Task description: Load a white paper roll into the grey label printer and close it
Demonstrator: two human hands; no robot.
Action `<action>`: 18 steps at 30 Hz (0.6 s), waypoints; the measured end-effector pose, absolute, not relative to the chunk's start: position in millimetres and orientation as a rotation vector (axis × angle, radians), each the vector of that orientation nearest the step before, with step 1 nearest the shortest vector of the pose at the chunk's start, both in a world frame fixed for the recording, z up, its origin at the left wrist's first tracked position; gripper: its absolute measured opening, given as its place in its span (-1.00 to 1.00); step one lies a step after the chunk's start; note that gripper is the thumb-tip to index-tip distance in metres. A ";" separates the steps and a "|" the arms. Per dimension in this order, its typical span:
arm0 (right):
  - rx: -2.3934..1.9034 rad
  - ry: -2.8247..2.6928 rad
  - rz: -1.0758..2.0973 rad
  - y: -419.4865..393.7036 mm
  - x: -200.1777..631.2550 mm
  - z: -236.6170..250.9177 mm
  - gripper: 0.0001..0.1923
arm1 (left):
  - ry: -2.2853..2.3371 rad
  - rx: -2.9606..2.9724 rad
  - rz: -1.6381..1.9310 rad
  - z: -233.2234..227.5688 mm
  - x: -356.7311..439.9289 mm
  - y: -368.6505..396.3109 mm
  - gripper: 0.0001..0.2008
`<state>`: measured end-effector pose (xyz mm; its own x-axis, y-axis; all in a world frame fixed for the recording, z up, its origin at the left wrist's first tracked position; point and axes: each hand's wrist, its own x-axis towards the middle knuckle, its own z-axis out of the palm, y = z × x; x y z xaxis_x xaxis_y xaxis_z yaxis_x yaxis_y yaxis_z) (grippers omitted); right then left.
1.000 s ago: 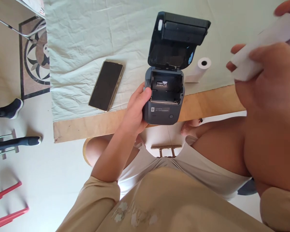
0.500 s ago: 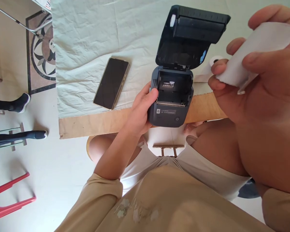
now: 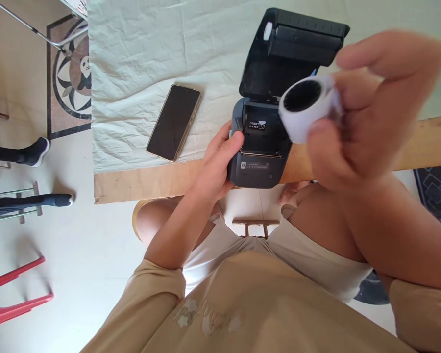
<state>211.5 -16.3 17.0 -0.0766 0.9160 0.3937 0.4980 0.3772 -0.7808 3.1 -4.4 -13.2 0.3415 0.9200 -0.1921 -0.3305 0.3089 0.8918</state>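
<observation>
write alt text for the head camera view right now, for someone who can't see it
A person's left hand grips a dark printer with its lid raised, while the right hand, blurred, holds a white paper roll near its exposed compartment. A phone lies to the left on a pale cloth, which leaves the table's wooden edge bare.

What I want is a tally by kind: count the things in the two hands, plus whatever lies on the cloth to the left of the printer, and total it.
Printer, in the left hand: 1
White roll, in the right hand: 1
Phone, on the cloth: 1
Total: 3
</observation>
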 end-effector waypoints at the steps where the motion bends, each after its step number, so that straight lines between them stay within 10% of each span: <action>1: -1.196 -1.747 0.492 -14.0 209.7 17.0 -0.49 | 0.821 0.878 0.970 -13.0 2.4 -4.8 -0.55; 18: -0.697 -1.910 -0.203 -11.9 200.3 11.8 -0.86 | 0.791 0.856 0.993 -12.8 1.8 -6.1 -0.39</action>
<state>200.3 -11.9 11.8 -0.2855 0.3757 0.8817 0.5526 0.8161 -0.1689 1.8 -6.1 -12.8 0.3397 0.9255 -0.1677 -0.3709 0.2957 0.8804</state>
